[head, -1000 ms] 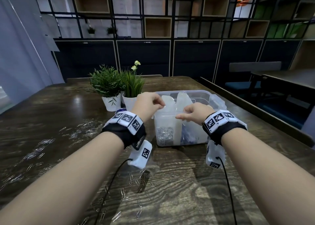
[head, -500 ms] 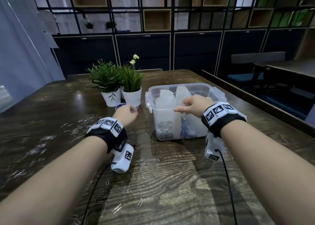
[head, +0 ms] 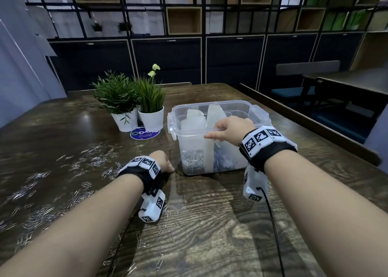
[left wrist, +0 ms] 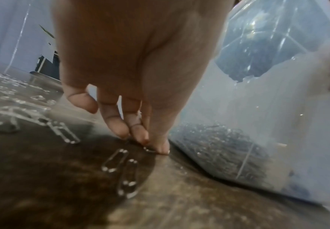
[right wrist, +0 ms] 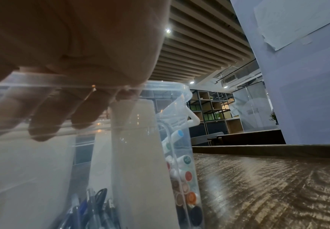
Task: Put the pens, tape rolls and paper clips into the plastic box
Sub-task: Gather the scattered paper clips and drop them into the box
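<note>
Paper clips (head: 69, 171) lie scattered flat across the dark wooden table (head: 210, 224), mostly left of the clear plastic box (head: 260, 117), with more strewn near the table's front edge; their long axes point every which way. In the left wrist view, 2 clips (left wrist: 121, 168) lie side by side just short of the fingertips, their long axes running roughly away from the camera. The left hand (head: 162, 162) is down at the table just beside the box's near left corner, thumb and fingertips (left wrist: 140, 136) drawn together, pinching a single clip (left wrist: 149, 149) against the wood. The box stands upright and lidless with its long axis running left to right, and holds upright translucent dividers (head: 212, 125). A heap of clips (head: 192, 161) fills the bottom of its left compartment. Pens (right wrist: 93, 207) sit in the middle section, leaning, and markers (right wrist: 183, 173) are stacked in the right section with their cap ends facing the near wall. The right hand (head: 228, 129) grips the box's near rim, fingers (right wrist: 48, 117) curled over inside and thumb outside. 2 potted plants (head: 134, 100) stand behind, left of the box.
</note>
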`<state>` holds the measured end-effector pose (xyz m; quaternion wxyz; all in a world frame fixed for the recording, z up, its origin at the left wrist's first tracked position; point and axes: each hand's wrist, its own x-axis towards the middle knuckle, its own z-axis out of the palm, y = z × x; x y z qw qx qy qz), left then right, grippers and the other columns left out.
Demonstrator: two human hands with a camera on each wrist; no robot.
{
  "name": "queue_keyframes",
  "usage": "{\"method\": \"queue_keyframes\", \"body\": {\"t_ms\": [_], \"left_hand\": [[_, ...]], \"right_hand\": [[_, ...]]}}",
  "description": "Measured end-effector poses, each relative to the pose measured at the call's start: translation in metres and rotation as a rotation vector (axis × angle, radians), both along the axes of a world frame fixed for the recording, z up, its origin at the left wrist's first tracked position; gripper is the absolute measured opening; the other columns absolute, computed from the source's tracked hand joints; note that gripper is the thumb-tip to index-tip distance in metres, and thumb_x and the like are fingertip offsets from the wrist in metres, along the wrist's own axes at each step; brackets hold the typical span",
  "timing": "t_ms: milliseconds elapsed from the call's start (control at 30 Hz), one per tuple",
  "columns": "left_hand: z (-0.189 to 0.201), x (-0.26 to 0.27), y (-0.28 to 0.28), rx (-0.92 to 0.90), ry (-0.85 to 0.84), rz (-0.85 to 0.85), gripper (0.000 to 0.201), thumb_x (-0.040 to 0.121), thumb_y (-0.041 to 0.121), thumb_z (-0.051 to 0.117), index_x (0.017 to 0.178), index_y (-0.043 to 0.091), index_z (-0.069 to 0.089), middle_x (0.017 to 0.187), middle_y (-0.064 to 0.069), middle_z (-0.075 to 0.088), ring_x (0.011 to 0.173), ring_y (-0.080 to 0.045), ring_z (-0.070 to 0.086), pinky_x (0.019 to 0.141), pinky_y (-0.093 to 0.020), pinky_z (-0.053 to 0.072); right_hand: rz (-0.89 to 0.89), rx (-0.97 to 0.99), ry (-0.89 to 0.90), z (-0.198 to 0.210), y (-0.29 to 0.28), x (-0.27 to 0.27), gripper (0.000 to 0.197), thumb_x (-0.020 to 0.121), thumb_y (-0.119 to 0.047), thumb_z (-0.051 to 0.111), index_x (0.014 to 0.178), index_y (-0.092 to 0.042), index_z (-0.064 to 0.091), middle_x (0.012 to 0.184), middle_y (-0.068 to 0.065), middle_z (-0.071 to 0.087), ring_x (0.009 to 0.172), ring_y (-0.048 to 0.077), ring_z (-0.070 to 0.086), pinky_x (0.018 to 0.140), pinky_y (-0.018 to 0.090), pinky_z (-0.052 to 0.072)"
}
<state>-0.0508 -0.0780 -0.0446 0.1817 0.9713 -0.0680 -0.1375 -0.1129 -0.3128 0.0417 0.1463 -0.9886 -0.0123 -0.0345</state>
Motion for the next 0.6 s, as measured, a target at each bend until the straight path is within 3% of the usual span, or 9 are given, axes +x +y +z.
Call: {"method": "queue_keyframes", "body": {"t_ms": [67,133,233,267,333,467,600], "left_hand": [[0.004,-0.002,-0.003,0.051,0.008,-0.015,0.035,0.085,0.027,0.07,0.109,0.001,0.068,0.112,-0.01,0.068,0.106,-0.025,0.063,0.091,-0.03,0.047],[0.011,-0.005,-0.001,0.064,-0.011,-0.02,0.035,0.086,0.028,0.069,0.109,0.002,0.068,0.11,-0.008,0.068,0.102,-0.023,0.063,0.09,-0.03,0.048],[0.019,-0.011,0.012,-0.023,-0.045,0.015,0.017,0.086,0.019,0.069,0.094,0.004,0.069,0.079,-0.002,0.068,0.071,-0.011,0.06,0.066,-0.019,0.049],[0.02,-0.014,0.017,-0.054,-0.045,0.029,0.016,0.085,0.019,0.071,0.092,0.005,0.069,0.074,0.0,0.066,0.067,-0.009,0.059,0.066,-0.019,0.05],[0.021,-0.022,0.026,-0.075,-0.015,0.045,0.024,0.078,0.024,0.079,0.089,0.008,0.066,0.076,-0.001,0.066,0.072,-0.014,0.059,0.08,-0.029,0.052],[0.009,-0.033,0.032,0.062,-0.011,0.081,0.05,0.066,0.038,0.085,0.098,0.005,0.065,0.095,-0.005,0.068,0.09,-0.021,0.063,0.089,-0.035,0.052],[-0.001,-0.033,0.025,0.213,0.007,0.047,0.047,0.072,0.043,0.08,0.095,0.005,0.067,0.098,-0.003,0.07,0.09,-0.02,0.064,0.081,-0.03,0.051]], "right_hand": [[0.003,0.004,0.0,0.001,0.001,-0.002,0.044,0.081,-0.075,0.049,0.086,-0.032,0.054,0.084,-0.015,0.062,0.111,0.018,0.057,0.114,0.051,0.021],[0.002,0.012,-0.008,0.002,0.001,-0.003,0.047,0.082,-0.074,0.05,0.081,-0.028,0.058,0.081,-0.015,0.061,0.106,0.016,0.057,0.113,0.049,0.022],[-0.005,0.021,-0.021,0.002,0.001,-0.004,0.056,0.082,-0.074,0.049,0.088,-0.021,0.067,0.087,-0.009,0.068,0.101,0.015,0.058,0.11,0.047,0.025],[-0.007,0.018,-0.026,0.001,0.001,-0.004,0.059,0.081,-0.075,0.049,0.09,-0.02,0.068,0.088,-0.007,0.069,0.1,0.015,0.059,0.109,0.046,0.025],[-0.01,0.013,-0.035,0.002,0.002,-0.003,0.059,0.081,-0.075,0.049,0.09,-0.02,0.069,0.089,-0.006,0.07,0.098,0.014,0.059,0.108,0.045,0.027],[-0.012,0.013,-0.033,0.004,0.003,-0.006,0.057,0.082,-0.074,0.049,0.089,-0.02,0.07,0.09,-0.005,0.071,0.095,0.014,0.061,0.105,0.043,0.033],[-0.018,0.017,-0.026,0.005,0.005,-0.008,0.054,0.083,-0.072,0.051,0.088,-0.022,0.069,0.09,-0.006,0.071,0.094,0.014,0.06,0.104,0.042,0.033]]}}
